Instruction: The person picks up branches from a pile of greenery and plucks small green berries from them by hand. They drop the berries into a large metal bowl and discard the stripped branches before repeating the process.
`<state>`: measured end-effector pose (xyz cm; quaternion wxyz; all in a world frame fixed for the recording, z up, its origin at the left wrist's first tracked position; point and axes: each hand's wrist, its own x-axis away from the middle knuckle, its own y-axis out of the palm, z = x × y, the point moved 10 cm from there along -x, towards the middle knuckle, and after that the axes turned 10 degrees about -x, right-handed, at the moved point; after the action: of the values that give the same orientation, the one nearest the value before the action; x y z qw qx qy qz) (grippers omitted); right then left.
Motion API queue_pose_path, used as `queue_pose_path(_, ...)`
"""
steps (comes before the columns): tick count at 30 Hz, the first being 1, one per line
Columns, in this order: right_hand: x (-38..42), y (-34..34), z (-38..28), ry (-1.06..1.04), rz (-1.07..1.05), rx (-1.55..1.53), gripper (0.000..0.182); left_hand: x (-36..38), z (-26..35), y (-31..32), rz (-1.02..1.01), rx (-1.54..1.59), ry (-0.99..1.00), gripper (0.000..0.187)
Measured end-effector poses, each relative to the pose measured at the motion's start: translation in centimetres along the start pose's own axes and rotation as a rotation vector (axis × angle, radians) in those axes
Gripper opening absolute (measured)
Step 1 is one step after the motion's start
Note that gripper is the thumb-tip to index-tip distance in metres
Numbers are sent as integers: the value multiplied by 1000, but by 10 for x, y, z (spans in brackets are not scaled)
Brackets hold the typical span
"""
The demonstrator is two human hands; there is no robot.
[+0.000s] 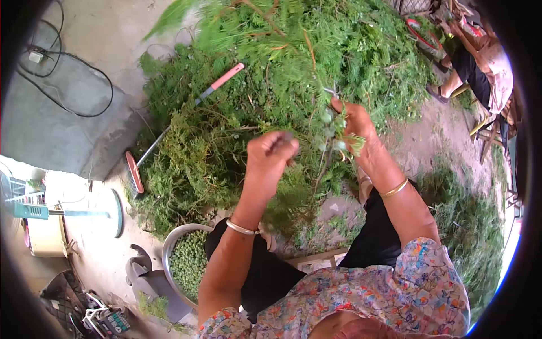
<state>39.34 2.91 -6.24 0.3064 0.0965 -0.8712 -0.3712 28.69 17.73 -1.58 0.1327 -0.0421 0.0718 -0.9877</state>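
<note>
My right hand [357,125] is raised in front of me and grips a leafy green sprig [337,135] with small pale pods on it. My left hand [271,155] is closed beside it, a little lower and to the left, pinching something small and dark between the fingers. Both wrists wear thin bangles. Behind my hands lies a big heap of cut green plants [271,96] on the ground. A metal bowl [172,243] holding small green picked bits sits on the ground by my left knee.
A long-handled rake [169,127] with a pink grip lies across the heap's left side. Black cables [68,85] trail over the concrete at left. Another person [480,68] sits at the top right. Green scraps cover the ground at right.
</note>
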Motion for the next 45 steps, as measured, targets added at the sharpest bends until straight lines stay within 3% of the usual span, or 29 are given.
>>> queue_pose_path(2, -7, -1, -6, -73, -42, 290, 40, 1, 15, -2, 84, 177, -43, 19)
queue_pose_path(4, -5, 3, -9, -107, -20, 473, 56, 2, 11, 13, -64, 270, -93, 21)
queue_pose_path(6, -3, 9, 1, -28, -41, 428, 60, 5, 1, 22, -95, 275, -132, 22)
queue_pose_path(8, -19, -6, 9, -11, 3, 417, 56, 8, 11, 24, -86, 220, -51, 21)
queue_pose_path(10, -19, 3, 7, -98, -51, 550, 53, 6, 10, 20, -58, 188, -50, 20)
queue_pose_path(12, -12, 4, 10, -80, -5, 527, 50, 1, 20, 9, 30, 8, 93, 20)
queue_pose_path(14, -6, 3, 2, -156, 94, 590, 57, -5, 10, 3, 81, -30, 97, 21)
queue_pose_path(16, 1, 6, 2, -156, 132, 430, 46, 8, 47, -11, 309, -336, 534, 21)
queue_pose_path(17, 5, 9, 0, -180, 128, 527, 52, 10, 46, -12, 308, -339, 531, 21)
queue_pose_path(18, 7, 11, -3, -207, 123, 625, 58, 8, 43, -11, 255, -290, 432, 20)
queue_pose_path(22, 0, 10, -1, -176, 77, 789, 45, -3, 27, -3, 67, -80, 133, 17)
queue_pose_path(27, -1, 15, 5, -326, 47, 564, 39, -9, 31, 14, -9, -196, 236, 15)
queue_pose_path(29, -5, 11, 1, -329, 69, 661, 40, -8, 34, 20, -60, -196, 261, 14)
queue_pose_path(31, -2, 12, -3, -329, 91, 758, 40, -9, 17, 23, -129, 40, 51, 14)
queue_pose_path(37, -5, 5, -8, -324, 130, 799, 44, -8, -2, 32, -111, 377, -127, 10)
queue_pose_path(40, -4, 1, -4, -248, 173, 827, 44, -6, 8, 39, -185, 288, -67, 10)
queue_pose_path(42, -6, 4, -2, -326, 117, 681, 42, -7, 0, 41, -191, 289, -79, 9)
queue_pose_path(45, -1, 8, -5, -333, 131, 718, 40, -7, -4, 38, -155, 275, -115, 8)
